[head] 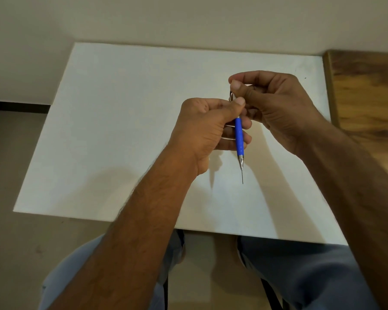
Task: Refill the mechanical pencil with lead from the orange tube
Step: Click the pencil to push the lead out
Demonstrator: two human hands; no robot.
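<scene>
A blue mechanical pencil with a silver tip hangs above the white table, point toward me, a thin lead sticking out of the tip. My left hand grips its barrel, thumb pressed near the upper end. My right hand is just behind, thumb and forefinger pinching the pencil's top end, which the fingers hide. The orange tube is nowhere in view.
The white table ends at a cream wall behind and a wooden surface on the right. My knees in blue trousers show below the table's near edge, over a beige floor.
</scene>
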